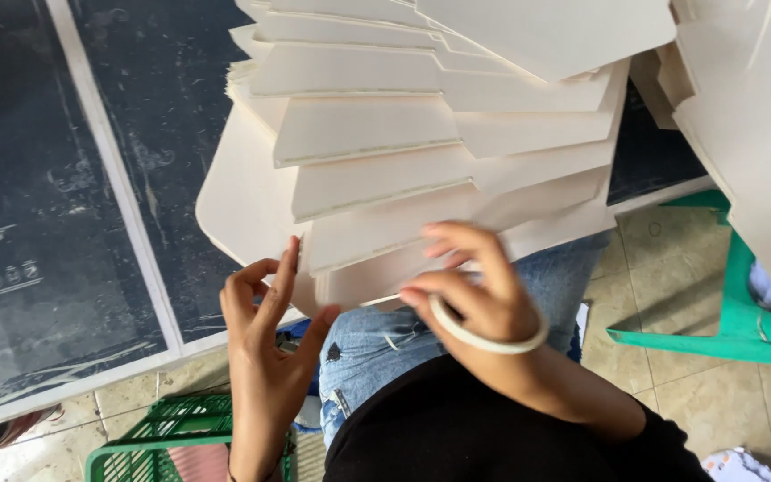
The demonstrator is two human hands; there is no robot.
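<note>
A fanned stack of cream card sheets point(377, 125) rests on a dark table point(91, 178) and overhangs my lap. My left hand point(265, 335) touches the near edge of the lowest sheets with its fingertips, fingers apart. My right hand point(470, 290) presses its fingers on the near edge of the bottom sheets. A white tape ring point(485, 341) sits around my right wrist like a bangle. Below the stack are my jeans-clad knees point(385, 344).
More cream sheets point(751, 134) lie at the right. A green plastic stool point(733, 312) stands on the tiled floor at right. A green crate point(162, 437) sits on the floor at bottom left. The table has a pale border strip point(109, 170).
</note>
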